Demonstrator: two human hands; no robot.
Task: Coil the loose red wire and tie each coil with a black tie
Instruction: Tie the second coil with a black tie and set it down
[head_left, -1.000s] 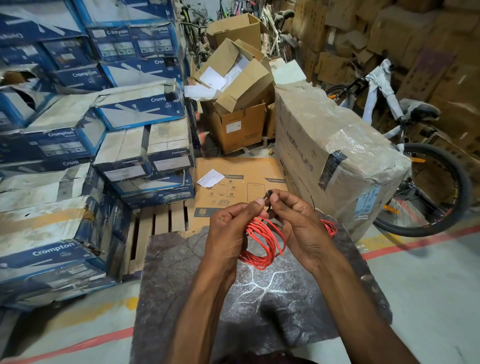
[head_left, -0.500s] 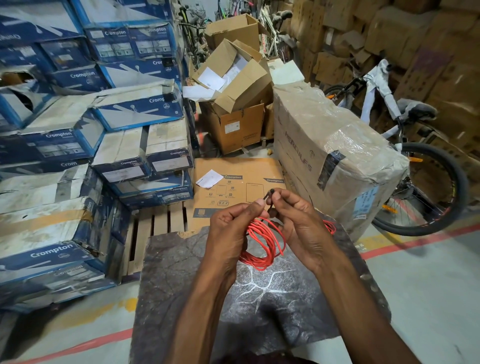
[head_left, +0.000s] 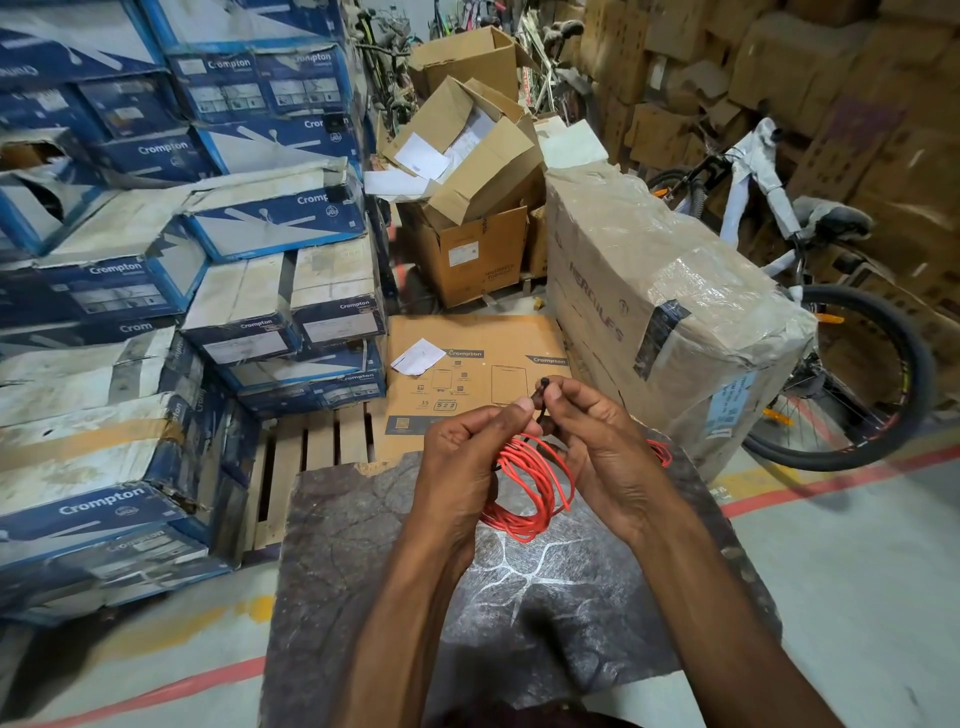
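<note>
The red wire coil (head_left: 530, 483) hangs between both hands above the dark slab (head_left: 363, 545). The left hand (head_left: 462, 467) and right hand (head_left: 597, 457) pinch the black tie (head_left: 540, 395) at the coil's top. The wire appears light and springy, so the loops are best gripped beside the tie.

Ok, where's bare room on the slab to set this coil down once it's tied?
The slab's left half, between the left hand and the pallet, is bare. So is the white-veined patch between the forearms. The far right corner holds loose red wire.
</note>
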